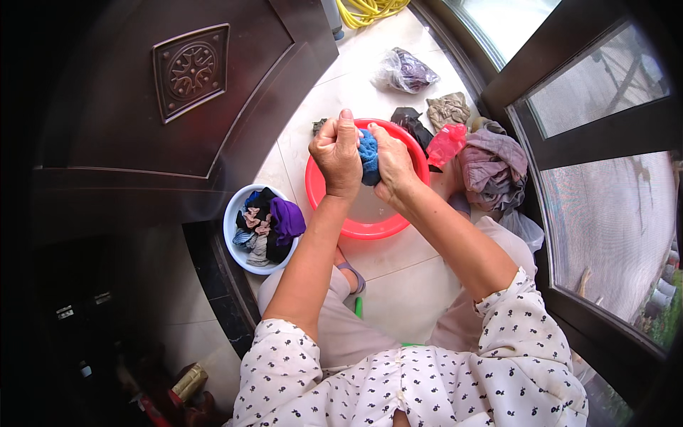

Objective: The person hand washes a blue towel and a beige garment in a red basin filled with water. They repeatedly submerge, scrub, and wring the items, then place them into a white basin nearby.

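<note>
A wadded blue cloth (368, 158) is squeezed between my two hands, above a red plastic basin (376, 229) that holds cloudy water. My left hand (339, 157) is closed around the cloth's left side, thumb pointing up. On the other side, my right hand (394, 160) grips the same cloth. The cloth's ends are hidden within my fingers. To the left on the tiles stands a light blue basin (230, 224) with a purple cloth (287, 219) and several dark, grey and pink garments in it.
A pink plastic bottle (447, 144) and a heap of mauve and grey clothes (493, 165) lie right of the red basin. Beyond are a beige cloth (448, 110), a clear plastic bag (408, 70) and a yellow hose (368, 10). Dark door panels (256, 123) flank the left side.
</note>
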Demonstrator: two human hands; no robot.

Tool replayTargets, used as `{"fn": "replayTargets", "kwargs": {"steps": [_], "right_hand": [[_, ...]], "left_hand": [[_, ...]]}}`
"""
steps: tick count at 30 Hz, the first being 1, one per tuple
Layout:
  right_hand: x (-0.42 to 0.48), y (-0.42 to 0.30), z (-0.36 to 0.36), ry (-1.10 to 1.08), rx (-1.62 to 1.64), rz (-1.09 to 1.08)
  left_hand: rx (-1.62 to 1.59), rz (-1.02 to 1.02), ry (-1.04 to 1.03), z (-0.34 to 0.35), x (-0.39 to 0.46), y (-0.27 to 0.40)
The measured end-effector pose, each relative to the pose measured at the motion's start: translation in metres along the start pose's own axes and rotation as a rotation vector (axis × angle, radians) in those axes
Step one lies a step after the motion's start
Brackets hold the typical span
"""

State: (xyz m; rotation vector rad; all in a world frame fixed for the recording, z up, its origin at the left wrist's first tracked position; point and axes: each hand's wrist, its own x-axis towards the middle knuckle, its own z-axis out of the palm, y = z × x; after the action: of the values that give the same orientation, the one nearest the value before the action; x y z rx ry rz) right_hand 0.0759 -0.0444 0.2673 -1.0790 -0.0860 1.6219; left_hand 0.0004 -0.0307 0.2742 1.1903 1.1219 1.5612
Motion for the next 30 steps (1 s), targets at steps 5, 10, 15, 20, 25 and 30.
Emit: {"fn": "replayTargets", "kwargs": {"steps": [5,10,15,20,25,30], "right_hand": [[0.021,-0.018,-0.021,-0.088,-0.083,0.033],[0.008,0.008,-0.011,-0.026,0.039,-0.048],[-0.007,-0.021,-0.005,-0.103,-0.212,-0.148],[-0.017,-0.047,0.003,-0.339,-0.498,-0.153],[-0.019,-0.066,0.0,-0.499,-0.747,-0.279],[-0.012,-0.074,-0.005,-0.512,-0.804,-0.259]], "left_hand": [[0.187,0.402,-0.177,0.029,-0.05,0.029],[0.164,0.096,0.044,0.004,-0.015,-0.001],[0.011,-0.109,-0.116,-0.01,0.001,0.002],[0.157,-0.018,-0.431,-0.037,0.016,0.018],[0.117,-0.193,-0.724,-0.038,0.022,0.049],[0.263,-0.303,-0.634,-0.036,0.021,0.047]]}}
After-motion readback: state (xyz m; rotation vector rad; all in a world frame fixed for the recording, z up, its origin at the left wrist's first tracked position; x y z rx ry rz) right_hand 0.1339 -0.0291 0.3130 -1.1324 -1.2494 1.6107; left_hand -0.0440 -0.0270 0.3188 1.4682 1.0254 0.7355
